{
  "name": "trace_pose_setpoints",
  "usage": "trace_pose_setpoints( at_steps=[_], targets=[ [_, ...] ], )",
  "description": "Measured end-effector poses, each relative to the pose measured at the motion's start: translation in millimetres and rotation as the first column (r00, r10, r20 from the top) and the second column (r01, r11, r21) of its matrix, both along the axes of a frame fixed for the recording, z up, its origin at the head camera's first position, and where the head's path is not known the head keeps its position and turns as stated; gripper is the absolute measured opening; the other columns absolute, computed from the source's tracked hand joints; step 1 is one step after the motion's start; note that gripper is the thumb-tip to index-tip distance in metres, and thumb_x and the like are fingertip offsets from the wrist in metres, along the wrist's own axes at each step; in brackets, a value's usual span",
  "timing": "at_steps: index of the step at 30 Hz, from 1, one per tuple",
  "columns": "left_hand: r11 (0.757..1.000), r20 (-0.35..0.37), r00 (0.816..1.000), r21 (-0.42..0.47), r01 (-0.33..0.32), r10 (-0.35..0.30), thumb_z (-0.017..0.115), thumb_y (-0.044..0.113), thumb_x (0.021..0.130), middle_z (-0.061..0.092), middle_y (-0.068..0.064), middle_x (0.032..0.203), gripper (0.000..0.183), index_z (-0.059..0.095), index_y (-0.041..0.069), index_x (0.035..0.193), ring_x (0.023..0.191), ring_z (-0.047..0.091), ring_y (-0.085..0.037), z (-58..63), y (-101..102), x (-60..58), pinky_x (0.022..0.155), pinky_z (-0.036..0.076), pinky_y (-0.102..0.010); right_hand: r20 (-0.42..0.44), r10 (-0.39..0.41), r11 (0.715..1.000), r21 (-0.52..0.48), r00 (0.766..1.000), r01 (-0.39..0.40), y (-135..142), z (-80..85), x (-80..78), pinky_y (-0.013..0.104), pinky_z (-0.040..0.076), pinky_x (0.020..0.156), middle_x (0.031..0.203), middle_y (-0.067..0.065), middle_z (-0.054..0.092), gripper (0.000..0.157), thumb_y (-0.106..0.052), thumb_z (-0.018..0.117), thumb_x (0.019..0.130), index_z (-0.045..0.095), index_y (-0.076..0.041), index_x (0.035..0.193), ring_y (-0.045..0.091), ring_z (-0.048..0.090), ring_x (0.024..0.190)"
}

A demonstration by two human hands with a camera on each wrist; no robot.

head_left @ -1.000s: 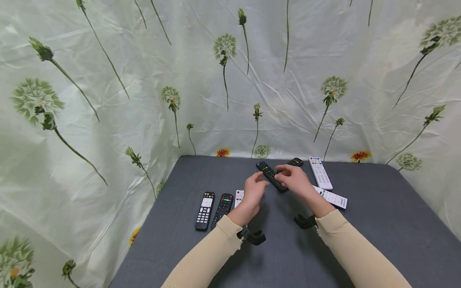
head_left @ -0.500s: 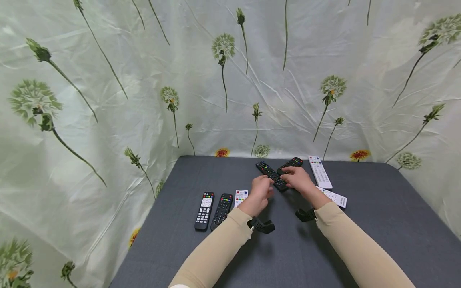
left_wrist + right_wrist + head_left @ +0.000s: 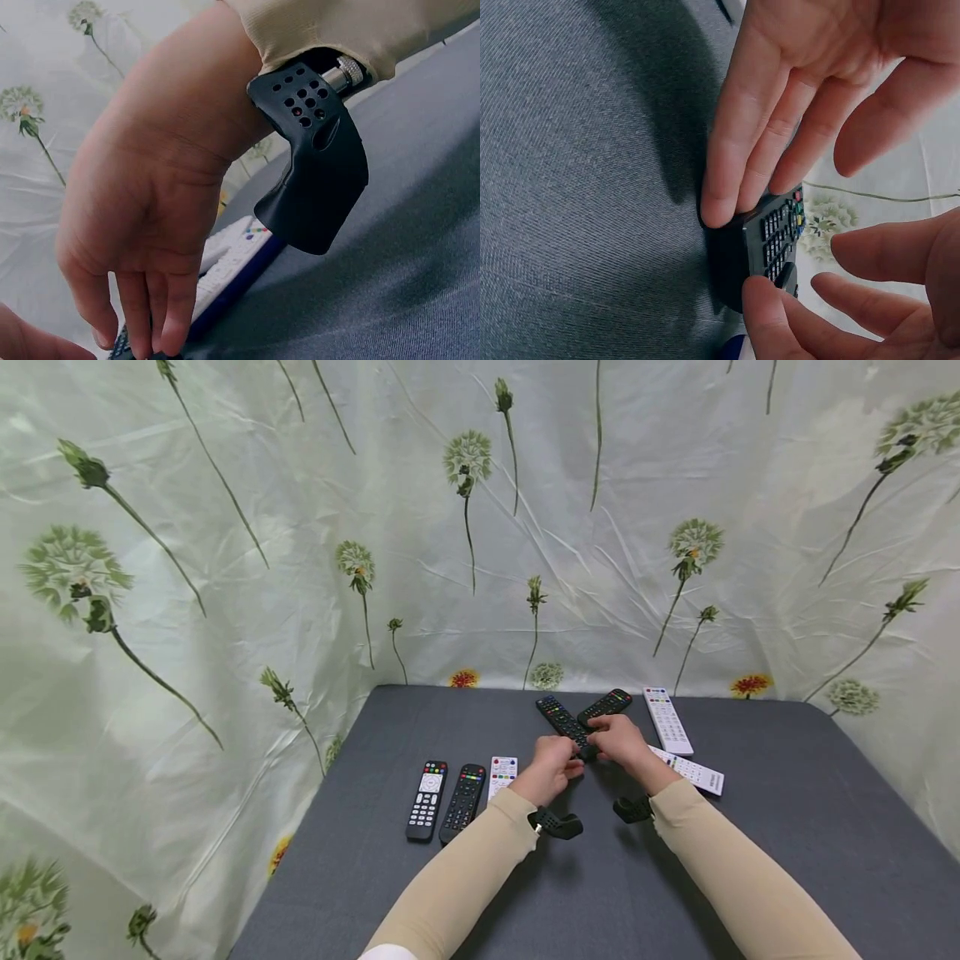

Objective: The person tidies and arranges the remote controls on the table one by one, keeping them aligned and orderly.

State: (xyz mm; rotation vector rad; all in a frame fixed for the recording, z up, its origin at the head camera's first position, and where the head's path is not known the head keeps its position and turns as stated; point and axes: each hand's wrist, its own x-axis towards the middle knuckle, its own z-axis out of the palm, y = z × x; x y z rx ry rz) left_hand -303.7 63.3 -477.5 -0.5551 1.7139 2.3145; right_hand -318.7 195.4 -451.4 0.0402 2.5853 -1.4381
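The slanting black remote (image 3: 557,715) lies near the middle of the table's (image 3: 600,877) far edge, the left hand (image 3: 553,767) and right hand (image 3: 621,745) at its near end, fingers loosely extended rather than gripping. I'd expect it light, stiff and slightly slick, best taken by its long sides.

Passable across the far left tabletop (image 3: 442,718) and down the right side. Blocked midway by the left hand (image 3: 555,762) and right hand (image 3: 618,742) at a far black remote (image 3: 557,716); flanked right by white remotes (image 3: 667,721); walled off far by the curtain (image 3: 585,577).
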Motion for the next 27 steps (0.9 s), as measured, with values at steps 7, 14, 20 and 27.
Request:
trace_pose_setpoints(
  at_steps=[7,14,20,27],
  targets=[
    [0.997,-0.047,0.998,-0.065,-0.037,0.034,0.052,-0.015,0.08,0.063,-0.012,0.087,0.028,0.064,-0.009,0.105,0.051,0.055,-0.011,-3.0,5.0,-0.3,0.063,0.059,-0.031,-0.037,-0.017,0.999,0.027,0.999,0.018,-3.3,-6.7,-1.3,0.037,0.06,0.073,0.128,0.032,0.059,0.047,0.005,0.058,0.092,0.053,0.009,0.138,0.033,0.067,0.097],
    [0.996,-0.065,0.997,-0.069,-0.055,0.05,0.055,-0.019,0.08,0.061,-0.009,0.09,0.042,0.064,-0.01,0.12,0.061,0.06,-0.016,-5.9,3.9,1.4,0.07,0.06,-0.033,-0.005,-0.034,0.999,0.011,0.999,0.034,-6.3,-5.5,4.4,0.04,0.059,0.077,0.126,0.032,0.061,0.049,0.008,0.059,0.09,0.053,0.009,0.139,0.031,0.067,0.096],
    [0.994,-0.091,0.994,-0.083,-0.07,0.062,0.062,-0.018,0.079,0.065,-0.015,0.097,0.053,0.058,-0.01,0.131,0.07,0.066,-0.022,-5.2,2.4,2.1,0.072,0.061,-0.035,0.001,-0.025,1.0,-0.016,1.0,0.025,-6.7,-5.8,7.3,0.038,0.06,0.076,0.126,0.032,0.059,0.047,0.007,0.059,0.091,0.054,0.011,0.138,0.033,0.067,0.099],
    [0.994,-0.114,0.992,-0.087,-0.071,0.061,0.06,-0.02,0.076,0.064,-0.024,0.114,0.056,0.058,-0.011,0.131,0.078,0.069,-0.025,-4.8,-1.0,3.0,0.072,0.061,-0.035,0.017,-0.033,0.998,-0.049,0.999,0.033,-6.7,-10.9,3.5,0.034,0.059,0.077,0.13,0.03,0.059,0.045,0.005,0.061,0.09,0.057,0.01,0.135,0.021,0.068,0.086]
  ],
)
